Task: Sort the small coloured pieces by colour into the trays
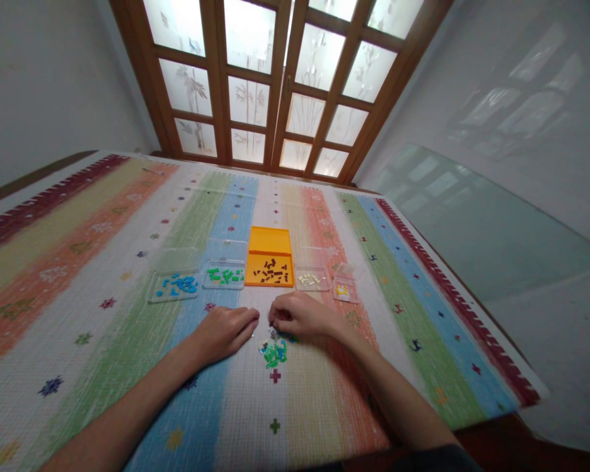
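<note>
My left hand (229, 331) rests on the striped tablecloth with its fingers pressed together. Whatever its fingertips hold, if anything, is hidden. Across a narrow gap, my right hand (295, 314) is closed, thumb and fingers curled in a pinch. A dark speck shows at its fingertips, too small to name. Just below the right hand lies a loose pile of small green, blue and pale pieces (275, 354), probably toy bricks. Beyond both hands, an orange case (270, 251) lies open with dark brown pieces (270, 272) in its near half.
Left of the case are clear boxes of blue pieces (181, 284) and green pieces (225, 276). To its right, clear boxes hold cream pieces (309, 280) and yellow-and-white pieces (341, 290). The tablecloth (103, 341) covers the table; wood-framed glass doors (275, 85) stand behind.
</note>
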